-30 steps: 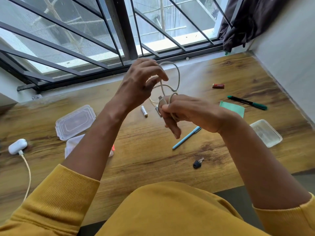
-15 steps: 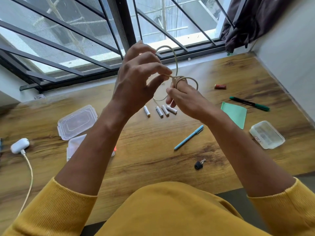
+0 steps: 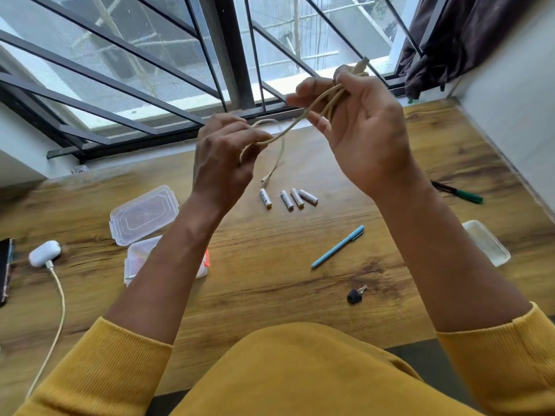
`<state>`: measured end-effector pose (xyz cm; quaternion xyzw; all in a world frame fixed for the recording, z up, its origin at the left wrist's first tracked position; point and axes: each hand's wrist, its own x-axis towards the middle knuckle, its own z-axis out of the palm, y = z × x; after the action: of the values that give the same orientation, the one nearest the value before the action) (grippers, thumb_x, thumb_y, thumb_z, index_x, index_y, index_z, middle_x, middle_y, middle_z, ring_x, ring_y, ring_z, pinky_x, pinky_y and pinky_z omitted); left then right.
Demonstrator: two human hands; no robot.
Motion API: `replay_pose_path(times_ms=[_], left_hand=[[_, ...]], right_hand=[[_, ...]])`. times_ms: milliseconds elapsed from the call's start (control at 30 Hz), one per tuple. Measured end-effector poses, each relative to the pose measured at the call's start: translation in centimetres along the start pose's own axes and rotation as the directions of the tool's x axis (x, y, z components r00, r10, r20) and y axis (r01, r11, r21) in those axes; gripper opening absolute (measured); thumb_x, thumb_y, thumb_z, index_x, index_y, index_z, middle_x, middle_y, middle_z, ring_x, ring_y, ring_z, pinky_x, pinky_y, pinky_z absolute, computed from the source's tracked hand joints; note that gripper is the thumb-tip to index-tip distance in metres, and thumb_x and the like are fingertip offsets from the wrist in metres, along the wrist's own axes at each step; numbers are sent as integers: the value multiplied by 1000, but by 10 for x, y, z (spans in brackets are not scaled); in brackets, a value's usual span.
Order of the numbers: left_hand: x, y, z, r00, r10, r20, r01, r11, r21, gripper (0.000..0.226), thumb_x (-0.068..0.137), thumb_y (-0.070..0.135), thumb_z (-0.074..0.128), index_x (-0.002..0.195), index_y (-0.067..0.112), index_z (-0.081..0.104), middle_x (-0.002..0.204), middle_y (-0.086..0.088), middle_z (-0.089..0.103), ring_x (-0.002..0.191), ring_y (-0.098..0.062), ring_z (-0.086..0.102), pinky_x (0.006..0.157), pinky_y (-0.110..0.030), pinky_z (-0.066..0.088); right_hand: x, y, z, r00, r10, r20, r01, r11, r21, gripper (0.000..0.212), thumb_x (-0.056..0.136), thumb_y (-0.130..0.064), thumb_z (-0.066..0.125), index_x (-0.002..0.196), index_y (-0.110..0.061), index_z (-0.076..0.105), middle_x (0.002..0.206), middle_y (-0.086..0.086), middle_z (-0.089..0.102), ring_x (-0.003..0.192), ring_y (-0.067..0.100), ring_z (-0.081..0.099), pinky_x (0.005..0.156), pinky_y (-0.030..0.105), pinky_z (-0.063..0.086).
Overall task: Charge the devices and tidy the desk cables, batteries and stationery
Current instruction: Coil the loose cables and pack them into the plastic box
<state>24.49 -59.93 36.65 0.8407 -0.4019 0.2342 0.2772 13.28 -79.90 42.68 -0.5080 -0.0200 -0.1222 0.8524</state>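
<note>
Both hands raised over the counter [image 3: 270, 295], apart, each closed on the same beige cable [image 3: 295, 121]. Right hand [image 3: 365, 132] at 1 o'clock, palm toward camera, fingers curled round a few gathered strands, plug end poking out above the fingertips. Left hand [image 3: 223, 157] at 11 o'clock of centre, pinching the cable where it loops; free end hanging down, tip near the batteries [image 3: 288, 198]. Four batteries lying side by side near centre, leftmost slightly apart from the other three. Blue pen [image 3: 338, 246] at 4 o'clock of them, key [image 3: 355, 294] just below that. Green pen [image 3: 459, 192] at 3 o'clock, partly behind right forearm. Clear tray [image 3: 486, 243] at right edge. Clear lid [image 3: 144, 214] at 9 o'clock, clear box [image 3: 136, 259] beneath it, mostly behind left forearm. White earbud case [image 3: 44, 253] at far left with a white lead [image 3: 58, 298] plugged in, running toward the near edge.
</note>
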Motion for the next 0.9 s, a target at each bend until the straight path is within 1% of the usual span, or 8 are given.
replay_pose_path(times_ms=[200, 333, 400, 467, 533, 633, 800, 900], left_hand=[[9, 0, 13, 986, -136, 101, 134, 991, 26, 27, 106, 30, 56, 121, 24, 78, 108, 0, 80, 98, -23, 55, 85, -37, 40], [18, 5, 13, 974, -165, 158, 165, 986, 15, 33, 102, 32, 53, 122, 29, 78, 99, -4, 80, 90, -28, 67, 73, -33, 44], [22, 7, 11, 975, -149, 166, 152, 988, -5, 32, 104, 34, 56, 125, 27, 78, 109, -5, 81, 101, -27, 73, 77, -32, 48], [24, 9, 7, 981, -126, 148, 131, 991, -25, 33, 106, 37, 56, 131, 26, 75, 122, -4, 79, 110, -24, 74, 87, -38, 58], [24, 11, 3, 986, -100, 132, 106, 994, -39, 34, 108, 39, 56, 133, 24, 74, 123, -3, 78, 107, -22, 75, 85, -43, 62], [22, 14, -1, 991, -56, 125, 60, 998, -33, 33, 109, 38, 57, 134, 24, 73, 120, -2, 79, 102, -19, 74, 80, -42, 61], [22, 16, -14, 991, -32, 128, 34, 999, -11, 28, 104, 41, 65, 128, 33, 76, 108, 6, 81, 85, -12, 73, 70, -36, 56], [19, 19, -22, 991, -16, 136, 15, 1000, 10, 21, 99, 41, 71, 116, 34, 81, 101, 10, 81, 83, -15, 64, 69, -35, 46]], right_hand=[[-3, 2, 5, 954, -22, 300, -59, 964, 260, 16, 99, -14, 30, 93, -8, 45, 74, 13, 61, 93, 39, 67, 107, 53, 44], [-12, 12, 17, 874, 67, 482, -149, 980, 133, 16, 92, -9, 28, 89, -9, 44, 60, 12, 44, 67, 29, 64, 88, 51, 52], [-15, 17, 24, 830, 238, 504, -154, 967, -202, 16, 89, -11, 31, 84, -9, 46, 64, 14, 42, 58, 23, 56, 81, 42, 55], [-20, 25, 28, 788, 435, 436, -81, 775, -626, 19, 82, -22, 39, 79, -7, 50, 65, 13, 47, 63, 28, 58, 75, 22, 52], [-27, 37, 24, 807, 438, 396, -77, 743, -665, 27, 90, -20, 42, 84, 3, 54, 64, 8, 52, 68, 38, 57, 75, 17, 51], [-33, 51, 19, 821, 504, 269, -170, 665, -727, 29, 98, -24, 44, 86, 0, 54, 72, 14, 54, 67, 29, 54, 82, 44, 57], [-27, 61, 18, 893, 444, 75, 28, 112, -993, 26, 107, -35, 39, 83, -30, 48, 81, -9, 58, 83, 19, 55, 69, 39, 39], [-23, 65, 16, 948, 317, 11, 23, -36, -999, 17, 108, -35, 35, 97, -27, 46, 101, -3, 58, 95, 21, 51, 75, 38, 37]])
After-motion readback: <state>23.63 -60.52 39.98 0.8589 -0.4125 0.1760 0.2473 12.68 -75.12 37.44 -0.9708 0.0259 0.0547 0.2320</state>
